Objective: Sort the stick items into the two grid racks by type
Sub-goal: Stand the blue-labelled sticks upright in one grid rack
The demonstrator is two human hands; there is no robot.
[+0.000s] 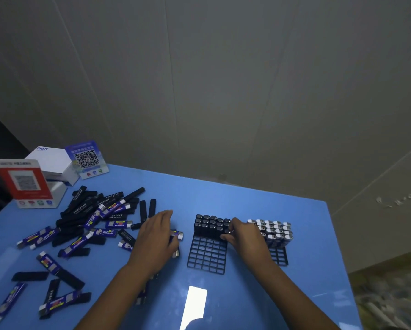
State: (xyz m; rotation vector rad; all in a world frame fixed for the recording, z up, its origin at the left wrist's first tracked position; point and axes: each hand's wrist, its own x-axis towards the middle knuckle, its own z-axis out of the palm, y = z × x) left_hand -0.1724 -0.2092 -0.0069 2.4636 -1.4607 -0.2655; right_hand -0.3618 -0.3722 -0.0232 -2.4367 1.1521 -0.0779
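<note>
Two black grid racks stand on the blue table (223,194). The left rack (206,256) holds several black sticks (211,223) upright in its far rows; its near cells are bare. The right rack (280,257) holds several blue sticks with white caps (274,228). My right hand (243,235) pinches a black stick at the left rack's far right corner. My left hand (155,234) rests palm down over loose sticks, fingers spread; a blue stick (178,234) pokes out from under it. A pile of black and blue sticks (97,217) lies at the left.
A white box (54,163), a blue QR-code stand (87,159) and a red QR-code stand (24,182) sit at the table's far left corner. More sticks lie scattered toward the near left edge (54,289). A grey wall rises behind the table.
</note>
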